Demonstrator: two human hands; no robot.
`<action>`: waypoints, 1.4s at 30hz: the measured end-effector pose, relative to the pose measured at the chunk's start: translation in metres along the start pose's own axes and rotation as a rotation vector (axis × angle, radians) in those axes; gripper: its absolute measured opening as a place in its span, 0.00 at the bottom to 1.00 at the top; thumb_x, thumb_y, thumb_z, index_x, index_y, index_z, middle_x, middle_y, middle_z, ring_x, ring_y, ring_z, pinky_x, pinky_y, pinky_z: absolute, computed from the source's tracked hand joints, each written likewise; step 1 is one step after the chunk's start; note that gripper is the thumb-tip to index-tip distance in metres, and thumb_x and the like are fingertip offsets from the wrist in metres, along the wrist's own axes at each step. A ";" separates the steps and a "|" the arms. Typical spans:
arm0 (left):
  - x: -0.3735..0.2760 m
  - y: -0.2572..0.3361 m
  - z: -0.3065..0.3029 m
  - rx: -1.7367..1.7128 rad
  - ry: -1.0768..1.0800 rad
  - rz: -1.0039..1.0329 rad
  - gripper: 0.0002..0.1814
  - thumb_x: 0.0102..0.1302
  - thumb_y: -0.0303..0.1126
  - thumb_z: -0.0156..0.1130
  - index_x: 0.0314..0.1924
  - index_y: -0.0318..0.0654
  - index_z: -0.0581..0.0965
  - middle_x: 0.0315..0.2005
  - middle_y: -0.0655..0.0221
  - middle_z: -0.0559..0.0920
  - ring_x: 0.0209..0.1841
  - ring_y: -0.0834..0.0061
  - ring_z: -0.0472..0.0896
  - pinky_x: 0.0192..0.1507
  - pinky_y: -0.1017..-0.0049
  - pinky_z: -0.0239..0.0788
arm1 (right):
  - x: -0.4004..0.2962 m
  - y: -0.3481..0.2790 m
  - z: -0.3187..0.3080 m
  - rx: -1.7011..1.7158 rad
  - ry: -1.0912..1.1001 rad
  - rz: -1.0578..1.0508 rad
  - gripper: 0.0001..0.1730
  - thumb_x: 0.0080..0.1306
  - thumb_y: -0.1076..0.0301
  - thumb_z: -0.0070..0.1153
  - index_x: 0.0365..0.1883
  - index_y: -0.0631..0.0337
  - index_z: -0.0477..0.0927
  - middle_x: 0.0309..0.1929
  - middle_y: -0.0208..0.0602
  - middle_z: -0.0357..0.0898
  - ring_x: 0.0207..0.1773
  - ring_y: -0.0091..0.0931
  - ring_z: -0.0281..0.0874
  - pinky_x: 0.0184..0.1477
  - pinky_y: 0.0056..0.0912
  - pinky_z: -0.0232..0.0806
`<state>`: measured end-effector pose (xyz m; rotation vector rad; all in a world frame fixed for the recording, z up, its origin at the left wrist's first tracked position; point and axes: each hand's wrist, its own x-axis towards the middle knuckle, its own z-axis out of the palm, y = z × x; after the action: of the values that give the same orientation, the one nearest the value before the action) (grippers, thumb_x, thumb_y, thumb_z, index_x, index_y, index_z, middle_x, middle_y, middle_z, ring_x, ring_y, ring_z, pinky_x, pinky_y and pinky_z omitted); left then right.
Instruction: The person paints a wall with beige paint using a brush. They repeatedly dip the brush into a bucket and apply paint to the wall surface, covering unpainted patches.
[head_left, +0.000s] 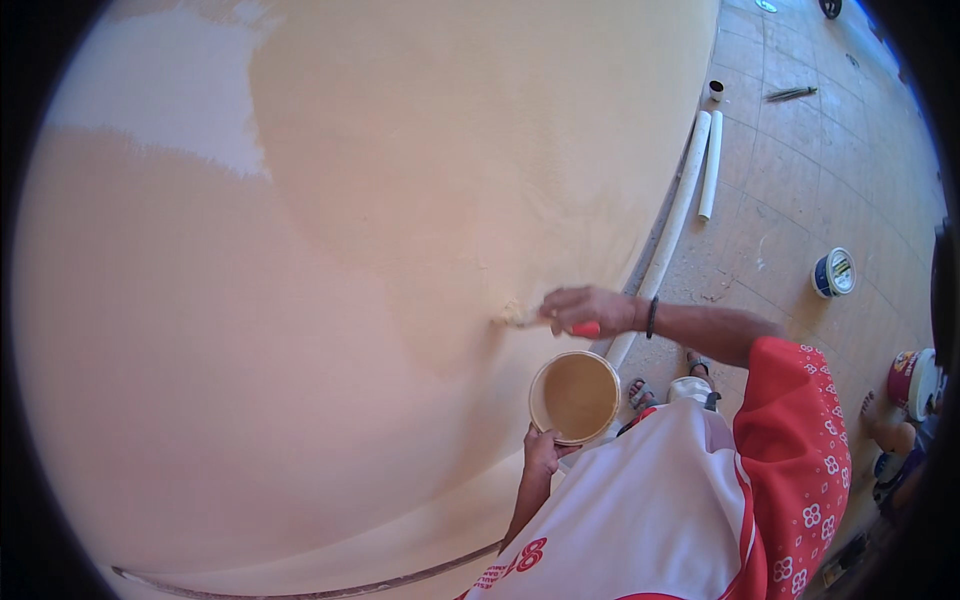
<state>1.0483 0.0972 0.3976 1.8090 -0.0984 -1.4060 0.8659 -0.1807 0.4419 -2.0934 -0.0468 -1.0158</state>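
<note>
My right hand (589, 309), with a dark band at the wrist, grips a paintbrush (517, 316) with a red handle. Its bristle end is against the wall (337, 285), which carries peach-tan paint with a paler patch at the upper left. The hand and brush are slightly blurred. Below it, my left hand (546, 450) holds a round white plastic bucket (532, 397) by its lower rim. Tan paint is inside the bucket, whose mouth faces the camera.
Long white pipes (679, 202) lie along the wall's base on the tiled floor (780, 172). A small cup (716, 91), a dark bundle of bristles (791, 94) and a lidded tub (833, 272) stand or lie farther out. At the right edge are a larger bucket (911, 384) and part of another person (892, 435).
</note>
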 end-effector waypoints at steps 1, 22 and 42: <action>0.001 -0.002 -0.003 -0.017 0.011 -0.009 0.31 0.57 0.17 0.47 0.64 0.37 0.60 0.49 0.45 0.75 0.38 0.45 0.84 0.31 0.56 0.86 | 0.023 -0.006 -0.029 -0.042 0.123 -0.037 0.08 0.61 0.77 0.58 0.38 0.57 0.80 0.54 0.44 0.76 0.59 0.42 0.73 0.55 0.41 0.71; 0.022 -0.019 -0.012 -0.015 -0.022 -0.038 0.36 0.56 0.15 0.45 0.67 0.42 0.57 0.52 0.46 0.74 0.41 0.45 0.84 0.35 0.53 0.85 | 0.096 -0.059 -0.048 -0.170 0.065 -0.231 0.09 0.59 0.76 0.57 0.39 0.58 0.77 0.49 0.40 0.76 0.55 0.40 0.74 0.52 0.41 0.72; 0.031 -0.025 -0.007 -0.028 -0.060 -0.054 0.35 0.57 0.17 0.48 0.66 0.41 0.58 0.50 0.46 0.75 0.39 0.47 0.84 0.32 0.57 0.86 | 0.027 0.002 0.012 -0.055 -0.041 -0.057 0.12 0.60 0.73 0.58 0.43 0.55 0.77 0.56 0.41 0.74 0.61 0.42 0.71 0.56 0.40 0.72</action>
<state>1.0554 0.1010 0.3577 1.7588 -0.0610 -1.4927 0.8931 -0.1820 0.4545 -2.1736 -0.1011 -1.0185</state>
